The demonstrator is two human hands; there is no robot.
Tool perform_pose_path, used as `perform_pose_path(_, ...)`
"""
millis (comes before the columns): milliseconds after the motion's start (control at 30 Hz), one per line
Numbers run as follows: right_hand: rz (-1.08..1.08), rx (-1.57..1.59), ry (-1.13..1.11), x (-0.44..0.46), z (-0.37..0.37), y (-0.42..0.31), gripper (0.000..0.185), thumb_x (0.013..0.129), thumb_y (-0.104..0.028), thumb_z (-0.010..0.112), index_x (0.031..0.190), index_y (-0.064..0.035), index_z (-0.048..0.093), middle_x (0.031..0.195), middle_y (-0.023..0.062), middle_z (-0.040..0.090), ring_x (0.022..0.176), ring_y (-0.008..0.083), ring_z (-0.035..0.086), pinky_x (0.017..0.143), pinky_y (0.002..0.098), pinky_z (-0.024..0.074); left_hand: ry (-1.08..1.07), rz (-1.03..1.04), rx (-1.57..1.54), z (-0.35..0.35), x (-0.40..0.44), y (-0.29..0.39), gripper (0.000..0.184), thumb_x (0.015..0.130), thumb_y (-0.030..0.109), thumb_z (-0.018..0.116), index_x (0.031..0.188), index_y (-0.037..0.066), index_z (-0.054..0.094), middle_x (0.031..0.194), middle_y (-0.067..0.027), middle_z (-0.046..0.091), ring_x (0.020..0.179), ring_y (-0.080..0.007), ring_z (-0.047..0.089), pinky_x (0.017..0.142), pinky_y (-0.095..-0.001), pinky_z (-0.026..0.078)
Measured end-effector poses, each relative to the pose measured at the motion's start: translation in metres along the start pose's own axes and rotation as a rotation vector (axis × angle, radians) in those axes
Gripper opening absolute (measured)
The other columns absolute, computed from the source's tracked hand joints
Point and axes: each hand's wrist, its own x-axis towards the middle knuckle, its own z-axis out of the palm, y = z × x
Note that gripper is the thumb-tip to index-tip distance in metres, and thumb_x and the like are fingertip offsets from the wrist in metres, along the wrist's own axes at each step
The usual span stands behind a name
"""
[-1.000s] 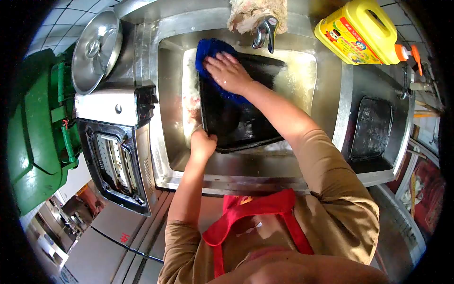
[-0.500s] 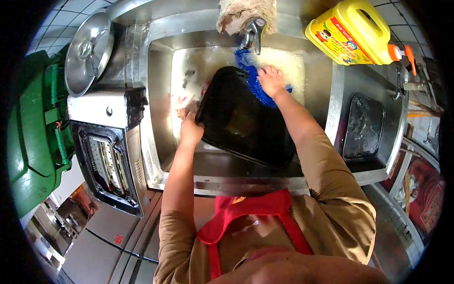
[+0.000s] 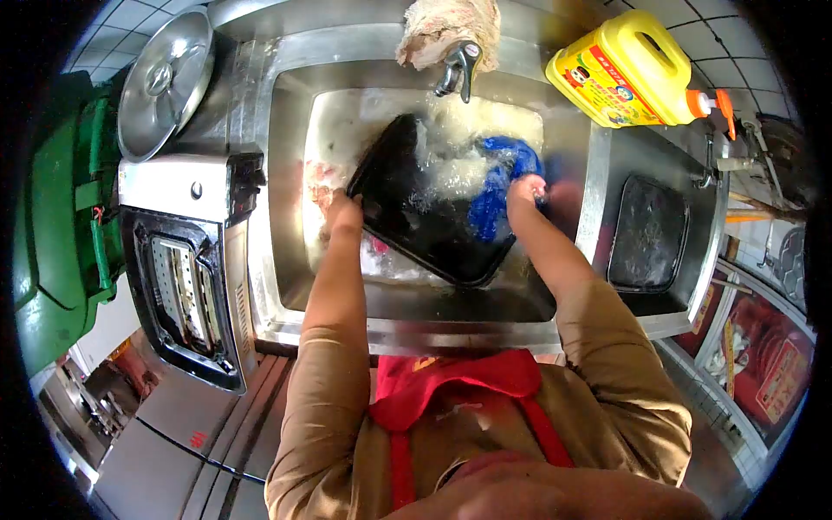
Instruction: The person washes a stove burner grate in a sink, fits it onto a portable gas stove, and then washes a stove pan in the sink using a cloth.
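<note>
A black rectangular tray [image 3: 433, 230] lies tilted in the metal sink [image 3: 290, 260], partly in cloudy, splashing water. My left hand [image 3: 345, 211] is closed on the tray's left edge, its fingertips partly hidden. Over the tray's right side, my right hand [image 3: 527, 191] is closed on a wet blue cloth [image 3: 498, 186], which hangs and spreads across that edge. Water falls onto the tray below the faucet [image 3: 459, 69].
A crumpled cloth [image 3: 446, 30] lies behind the faucet. On the right rim stands a yellow detergent jug [image 3: 620, 74] with an orange pump; a second black tray [image 3: 650, 234] lies below it. A steel lid [image 3: 165, 82] and a countertop appliance [image 3: 186, 277] flank the left side.
My right hand has pulled the blue cloth right and toward me, off the tray's middle. The tray has shifted slightly left and nearer to level, and water now splashes on it.
</note>
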Motion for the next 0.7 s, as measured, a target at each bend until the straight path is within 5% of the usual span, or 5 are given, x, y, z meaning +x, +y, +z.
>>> perform_pose_path(200, -0.178, 0.303, -0.038, -0.052, -0.019, -0.013, 0.023, 0.076, -0.015, 0.058, 0.096, -0.0119, 0.069, 0.098, 0.0077, 0.065, 0.085, 0.0277, 0.061, 0.061, 0.0491, 0.0394, -0.055, -0.069, -0.191, 0.009, 0.006, -0.003, 0.036, 0.079, 0.021, 0.062, 0.107, 0.001, 0.051, 0.111, -0.0235, 0.056, 0.106, -0.0353, 0.053, 0.09, -0.0383, 0.041)
perform_pose_path(333, -0.301, 0.482, 0.075, -0.09, -0.022, -0.037, 0.026, 0.078, -0.016, 0.055, 0.1, -0.0117, 0.068, 0.106, 0.0061, 0.064, 0.092, 0.0285, 0.061, 0.068, 0.049, 0.0414, -0.063, 0.247, 0.136, 0.073, 0.07, -0.067, 0.045, 0.073, 0.014, 0.064, 0.113, 0.0, 0.048, 0.113, -0.0228, 0.055, 0.106, -0.035, 0.053, 0.09, -0.0378, 0.043)
perform_pose_path(400, -0.412, 0.601, 0.091, -0.1, -0.019, -0.069, 0.027, 0.08, -0.016, 0.05, 0.098, -0.0091, 0.068, 0.106, 0.0098, 0.064, 0.097, 0.0296, 0.061, 0.076, 0.0457, 0.0472, -0.131, 0.06, 0.037, 0.022, 0.016, -0.024, 0.052, 0.071, 0.011, 0.064, 0.118, -0.001, 0.045, 0.115, -0.0211, 0.055, 0.107, -0.0341, 0.053, 0.091, -0.037, 0.042)
perform_pose_path(500, -0.536, 0.829, -0.098, -0.112, -0.039, -0.104, 0.032, 0.078, -0.013, 0.049, 0.107, -0.0024, 0.059, 0.108, 0.0168, 0.061, 0.094, 0.03, 0.061, 0.076, 0.0406, 0.0491, -0.148, 0.197, -0.265, 0.017, 0.008, -0.035, 0.065, 0.069, 0.005, 0.064, 0.128, 0.004, 0.038, 0.119, -0.0167, 0.053, 0.105, -0.0312, 0.055, 0.084, -0.037, 0.051)
perform_pose_path(700, -0.328, 0.948, 0.893, -0.137, -0.079, -0.092, 0.03, 0.072, -0.018, 0.06, 0.096, -0.0025, 0.052, 0.095, 0.0136, 0.049, 0.088, 0.0319, 0.05, 0.074, 0.0446, 0.0431, -0.229, 0.144, -0.737, -0.005, -0.007, -0.026, 0.064, 0.066, -0.007, 0.057, 0.126, 0.012, 0.045, 0.115, -0.0089, 0.055, 0.091, -0.0269, 0.061, 0.052, -0.0344, 0.058)
